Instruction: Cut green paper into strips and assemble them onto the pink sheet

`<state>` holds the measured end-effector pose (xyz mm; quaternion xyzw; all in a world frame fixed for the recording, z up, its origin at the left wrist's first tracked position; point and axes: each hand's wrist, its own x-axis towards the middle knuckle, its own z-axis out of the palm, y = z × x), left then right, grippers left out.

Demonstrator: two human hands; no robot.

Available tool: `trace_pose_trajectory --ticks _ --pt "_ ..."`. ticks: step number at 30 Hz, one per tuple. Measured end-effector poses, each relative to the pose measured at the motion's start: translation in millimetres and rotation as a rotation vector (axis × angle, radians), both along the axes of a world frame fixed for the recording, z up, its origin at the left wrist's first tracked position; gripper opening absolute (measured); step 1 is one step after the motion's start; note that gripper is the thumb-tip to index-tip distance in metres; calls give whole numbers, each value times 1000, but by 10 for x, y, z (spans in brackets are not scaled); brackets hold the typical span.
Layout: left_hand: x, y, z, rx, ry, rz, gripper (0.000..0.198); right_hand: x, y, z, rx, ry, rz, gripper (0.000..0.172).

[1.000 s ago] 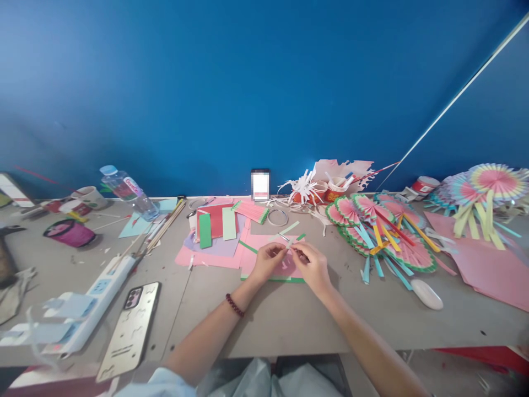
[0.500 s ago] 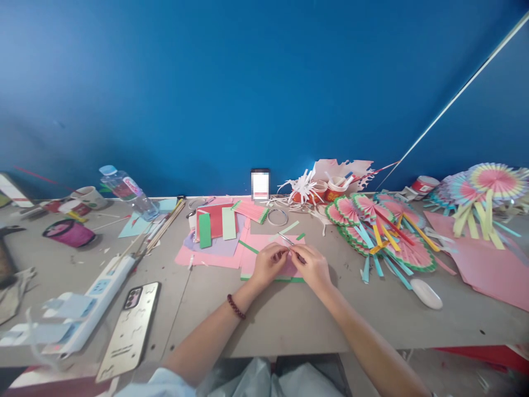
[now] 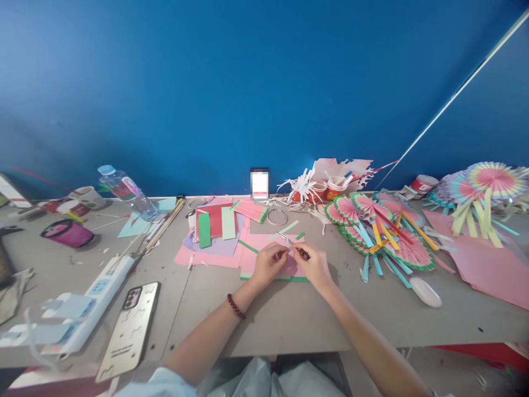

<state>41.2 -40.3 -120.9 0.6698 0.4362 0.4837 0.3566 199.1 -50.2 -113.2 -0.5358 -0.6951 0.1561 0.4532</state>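
Note:
My left hand (image 3: 270,263) and my right hand (image 3: 313,266) meet over a pink sheet (image 3: 256,242) with green edging. Fingertips of both hands are pinched close together, and whatever lies between them is too small to make out. Small scissors (image 3: 285,237) lie just beyond the fingertips. Near them are a pale green strip (image 3: 289,228) and a short green strip (image 3: 300,236). A metal ring (image 3: 276,216) rests behind, beside a folded pink paper piece (image 3: 251,210) with green edges.
Pleated paper fans (image 3: 372,215) lie at the right, with a white oval object (image 3: 425,292) in front. At the left are a phone (image 3: 129,331), a power strip (image 3: 97,303), a bottle (image 3: 128,190) and wooden sticks (image 3: 165,226). Paper cups (image 3: 335,187) stand by the wall.
The fingertips of my right hand have shifted slightly right, opening a small gap from my left fingertips. My left hand has hardly moved.

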Motion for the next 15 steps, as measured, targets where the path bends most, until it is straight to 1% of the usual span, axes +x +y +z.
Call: trace_pose_trajectory --ticks 4,7,9,13,15 --pt "-9 19 7 -14 -8 0 16 -4 -3 24 -17 61 1 26" --pt "-16 26 16 -32 -18 -1 15 15 2 33 -54 130 -44 25" --pt "-17 34 12 -60 -41 12 14 61 29 35 -104 217 -86 26" --pt "-17 59 -22 -132 -130 49 15 234 147 30 -202 451 -192 38" --pt "-16 72 -39 -180 -190 52 18 330 218 28 -209 540 -242 44"
